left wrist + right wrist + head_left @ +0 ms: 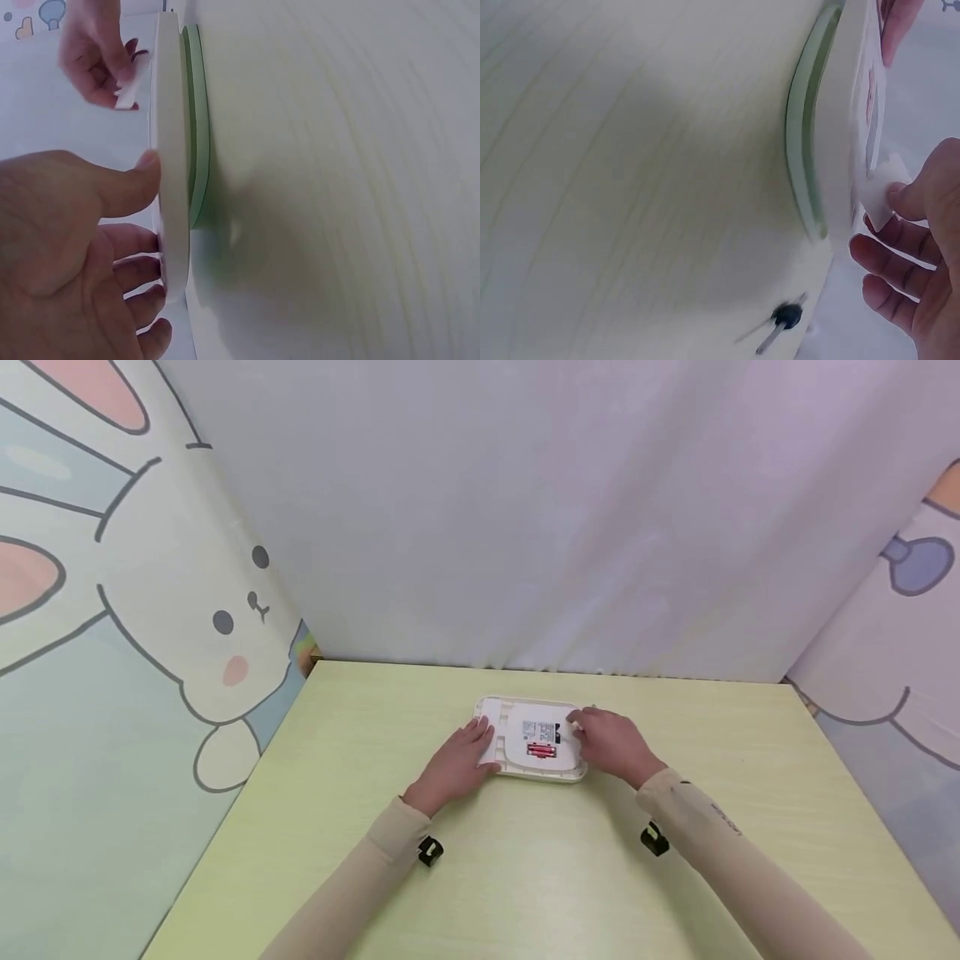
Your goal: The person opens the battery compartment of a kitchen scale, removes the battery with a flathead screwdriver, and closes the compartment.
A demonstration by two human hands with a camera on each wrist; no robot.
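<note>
A flat white device (pixel 517 752) lies face down in the middle of the pale yellow-green table (pixel 525 877). Its back has a label and an open bay with red batteries (pixel 542 749). My left hand (pixel 459 762) rests on the device's left side, fingers straight and thumb (pixel 139 176) pressing its white rim (pixel 171 150). My right hand (pixel 606 742) hovers at the device's right side and pinches a small white cover piece (pixel 877 201), which also shows in the left wrist view (pixel 131 84). A green layer (pixel 801 150) of the device faces the tabletop.
Pale curtains with a cartoon rabbit (pixel 202 610) close in the table at the back and both sides. Bare tabletop lies all round the device. A small black-tipped thing (pixel 784 319) lies on the table near the device's corner.
</note>
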